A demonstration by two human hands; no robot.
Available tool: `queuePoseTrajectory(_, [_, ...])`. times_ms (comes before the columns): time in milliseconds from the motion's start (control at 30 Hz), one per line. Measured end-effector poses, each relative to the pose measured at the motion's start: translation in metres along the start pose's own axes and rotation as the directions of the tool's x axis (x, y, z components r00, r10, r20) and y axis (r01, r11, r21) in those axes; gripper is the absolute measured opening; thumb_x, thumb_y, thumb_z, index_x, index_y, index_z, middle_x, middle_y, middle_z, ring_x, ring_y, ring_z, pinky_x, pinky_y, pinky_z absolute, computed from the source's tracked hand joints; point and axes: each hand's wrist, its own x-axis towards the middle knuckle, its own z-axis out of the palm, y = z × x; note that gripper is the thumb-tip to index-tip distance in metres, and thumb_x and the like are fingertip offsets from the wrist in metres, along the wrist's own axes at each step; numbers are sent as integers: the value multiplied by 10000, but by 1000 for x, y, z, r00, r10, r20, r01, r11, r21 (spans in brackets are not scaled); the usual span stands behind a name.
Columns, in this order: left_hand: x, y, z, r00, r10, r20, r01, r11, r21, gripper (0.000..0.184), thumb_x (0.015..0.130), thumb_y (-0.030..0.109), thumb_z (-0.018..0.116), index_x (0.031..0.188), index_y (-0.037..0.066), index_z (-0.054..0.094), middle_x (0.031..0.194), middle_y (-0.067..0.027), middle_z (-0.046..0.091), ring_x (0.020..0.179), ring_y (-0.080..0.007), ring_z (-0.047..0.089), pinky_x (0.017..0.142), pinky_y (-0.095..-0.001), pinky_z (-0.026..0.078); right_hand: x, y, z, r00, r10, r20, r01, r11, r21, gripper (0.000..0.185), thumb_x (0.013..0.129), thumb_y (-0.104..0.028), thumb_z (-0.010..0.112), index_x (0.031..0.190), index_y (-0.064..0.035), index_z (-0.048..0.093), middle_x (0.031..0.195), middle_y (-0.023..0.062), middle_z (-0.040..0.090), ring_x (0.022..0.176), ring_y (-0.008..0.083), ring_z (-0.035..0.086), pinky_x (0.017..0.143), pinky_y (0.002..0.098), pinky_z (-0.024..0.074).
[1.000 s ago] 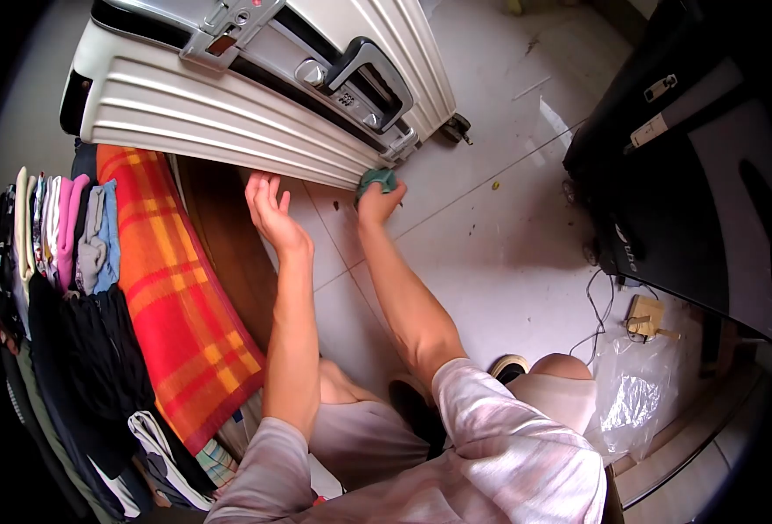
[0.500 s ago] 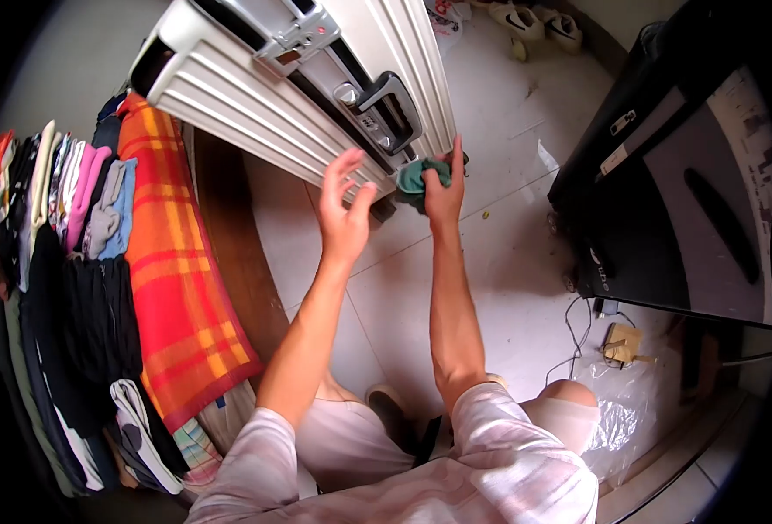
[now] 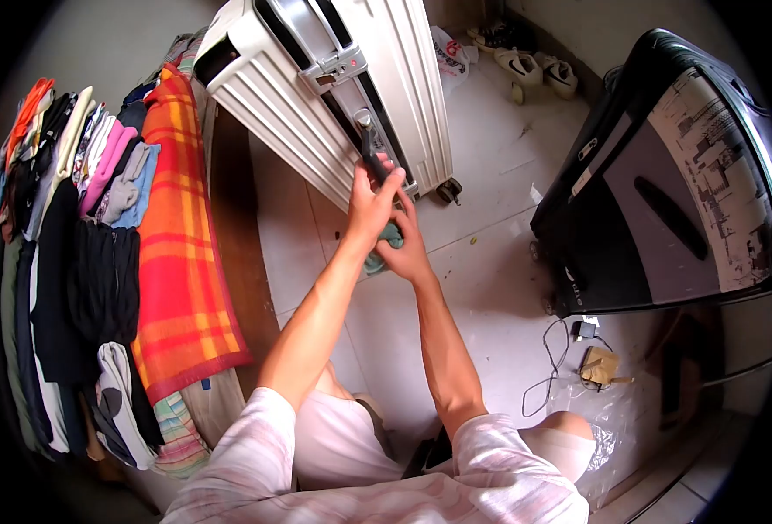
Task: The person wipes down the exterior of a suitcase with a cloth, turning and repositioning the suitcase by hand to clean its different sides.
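1. A home, by the look of it a lived-in room.
2. Left: stacked everyday clothes (image 3: 102, 279) beside a red-orange plaid blanket (image 3: 181, 262).
3. Far: worn sneakers (image 3: 519, 65) on the tiled floor (image 3: 482, 297), near a pale ribbed suitcase (image 3: 395, 61).
4. Right: a dark suitcase (image 3: 617, 244), with a loose cable (image 3: 530, 375) nearby.
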Motion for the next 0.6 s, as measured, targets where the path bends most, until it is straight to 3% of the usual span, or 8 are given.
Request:
queuePoseTrajectory(33, [1, 0, -4, 999, -2, -40, 4, 999, 49, 366, 938, 251, 693, 1186, 36, 531, 1088, -53, 600, 1028, -129, 575, 887, -297, 477, -4, 2, -1, 998, -59, 24, 61, 996, -66, 400, 726, -30, 627, 1122, -34, 573, 1235, 105, 540, 1156, 227, 511, 1013, 365, 416])
queuePoseTrajectory(167, [-7, 2, -20, 998, 22, -64, -10, 983, 184, 253, 980, 285, 631, 1024, 44, 567, 913, -27, 633, 892, -106, 590, 776, -277, 470, 3, 16, -44, 907, 298, -297, -208, 931, 300, 300, 750, -10, 599, 1049, -34, 608, 1105, 96, 582, 1032, 225, 569, 949, 358, 454])
queuePoseTrajectory(233, [-23, 9, -30, 996, 1, -86, 20, 970, 241, 258, 1009, 291, 583, 1054, 38, 573, 879, -38, 639, 892, -120, 584, 863, -287, 443, 29, -18, -48, 833, 151, -533, -95, 987, 131, 281, 758, 3, 592, 1037, -28, 610, 1065, 103, 578, 1023, 241, 567, 932, 352, 453])
queuePoseTrajectory(267, [-27, 1, -37, 989, 78, -122, -44, 964, 261, 274, 993, 301, 598, 1036, 31, 579, 828, -43, 640, 767, -141, 584, 716, -305, 464, 47, -42, -48, 829, -30, -558, 45, 999, 13, 288, 754, 1, 606, 1041, -28, 611, 1067, 111, 580, 1024, 257, 566, 932, 356, 452])
queuePoseTrajectory(300, [-33, 2, -42, 987, 84, -136, -46, 965, 257, 274, 993, 301, 598, 1036, 31, 579, 828, -43, 640, 767, -141, 584, 716, -305, 464, 66, -69, -46, 801, -209, -560, 183, 978, -104, 296, 750, -1, 620, 1045, -28, 612, 1069, 118, 582, 1024, 274, 566, 931, 361, 451])
queuePoseTrajectory(367, [-45, 6, -52, 984, 45, -173, 17, 941, 338, 263, 1000, 294, 578, 1046, 36, 585, 794, -30, 628, 752, -134, 579, 708, -302, 464, 104, -132, -34, 736, -498, -459, 396, 866, -305, 338, 722, -19, 659, 1057, -39, 617, 1088, 130, 586, 1032, 314, 557, 932, 402, 457])
queuePoseTrajectory(500, [-65, 2, -62, 969, 121, -216, -66, 967, 246, 215, 1016, 231, 531, 991, 21, 575, 786, -31, 605, 735, -134, 562, 697, -303, 457, 156, -213, 25, 618, -737, -272, 605, 667, -435, 404, 642, -24, 746, 1028, -88, 645, 1125, 98, 617, 1089, 315, 536, 958, 431, 424])
queuePoseTrajectory(600, [-73, 3, -70, 969, 125, -213, -56, 952, 301, 214, 1013, 213, 528, 999, 4, 572, 799, -44, 604, 751, -146, 568, 703, -317, 462, 153, -181, 67, 588, -794, -153, 563, 538, -627, 501, 584, -62, 804, 1049, -203, 682, 1156, 34, 603, 1130, 297, 490, 989, 428, 374])
